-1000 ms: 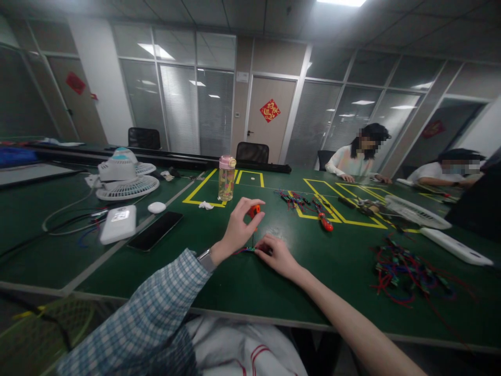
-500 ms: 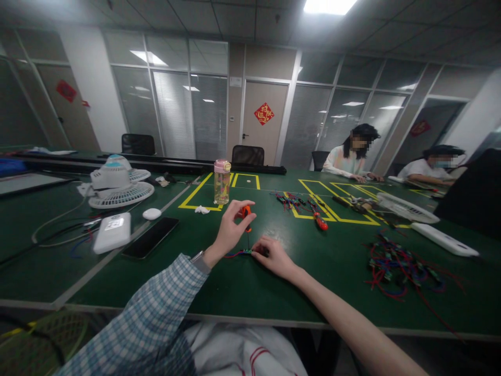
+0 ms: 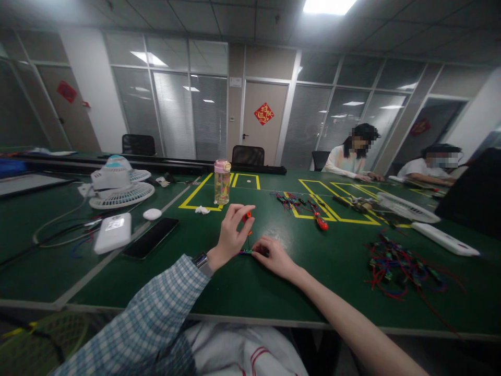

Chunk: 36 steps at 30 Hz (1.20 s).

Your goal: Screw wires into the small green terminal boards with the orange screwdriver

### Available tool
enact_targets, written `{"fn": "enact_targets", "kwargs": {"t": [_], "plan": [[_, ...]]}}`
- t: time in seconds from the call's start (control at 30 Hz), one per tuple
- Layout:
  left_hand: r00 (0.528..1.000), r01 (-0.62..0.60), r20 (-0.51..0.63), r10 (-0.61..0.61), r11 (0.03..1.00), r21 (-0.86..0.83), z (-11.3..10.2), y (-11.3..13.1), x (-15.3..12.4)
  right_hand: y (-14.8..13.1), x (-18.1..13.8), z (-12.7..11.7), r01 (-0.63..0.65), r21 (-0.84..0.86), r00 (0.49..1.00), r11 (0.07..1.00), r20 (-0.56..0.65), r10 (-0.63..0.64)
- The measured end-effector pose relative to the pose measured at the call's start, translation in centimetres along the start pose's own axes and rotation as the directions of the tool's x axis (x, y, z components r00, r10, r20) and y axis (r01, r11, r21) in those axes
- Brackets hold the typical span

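Note:
My left hand is closed around the handle of a small orange-and-black screwdriver, thumb and fingers about its upper part. The screwdriver stands nearly upright, its thin shaft running down to a small green circuit board on the green table. Pinched at the board's right end are the fingers of my right hand, which rests on the tabletop. Wires at the board's left end are mostly hidden behind my left hand and wrist.
Wired boards lie heaped at right, with another cluster farther back beside a red-handled screwdriver. A bottle stands ahead. Leftward are a phone, a white power bank and a fan. Two people sit at far right.
My left hand has turned slightly at the wrist and dropped a little, its fingers shifting on the screwdriver handle. My right hand and the board stay in place.

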<state>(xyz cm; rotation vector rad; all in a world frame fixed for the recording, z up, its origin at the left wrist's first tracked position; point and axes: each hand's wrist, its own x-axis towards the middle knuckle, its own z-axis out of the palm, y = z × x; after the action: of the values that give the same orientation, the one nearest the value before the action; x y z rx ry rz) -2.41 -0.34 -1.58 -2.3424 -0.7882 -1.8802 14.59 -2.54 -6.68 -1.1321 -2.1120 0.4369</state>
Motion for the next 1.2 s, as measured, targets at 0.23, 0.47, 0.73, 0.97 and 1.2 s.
{"fn": "enact_targets", "kwargs": {"t": [0.23,0.47,0.73,0.97,1.2], "plan": [[0.999,-0.036,-0.007,0.036,0.999,0.003,-0.07,0.16,0.14,0.29,-0.03,0.06,0.017,0.007,1.0,1.0,0.0,-0.017],[0.997,0.004,-0.078,0.003,0.996,0.084,-0.18,0.39,0.18,0.06,-0.02,0.01,-0.001,-0.001,1.0,1.0,0.006,0.001],[0.999,-0.038,-0.036,0.037,0.999,-0.024,0.26,0.23,-0.23,0.11,-0.03,0.02,0.002,-0.007,1.0,1.0,0.004,-0.002],[0.999,-0.005,-0.033,0.005,1.0,-0.005,0.03,0.19,-0.16,0.14,0.01,0.08,-0.004,-0.011,1.0,1.0,0.005,0.004],[0.998,0.02,-0.053,-0.022,0.999,-0.04,0.4,-0.04,-0.22,0.48,-0.01,0.21,0.008,-0.002,1.0,1.0,0.003,-0.008]]}}
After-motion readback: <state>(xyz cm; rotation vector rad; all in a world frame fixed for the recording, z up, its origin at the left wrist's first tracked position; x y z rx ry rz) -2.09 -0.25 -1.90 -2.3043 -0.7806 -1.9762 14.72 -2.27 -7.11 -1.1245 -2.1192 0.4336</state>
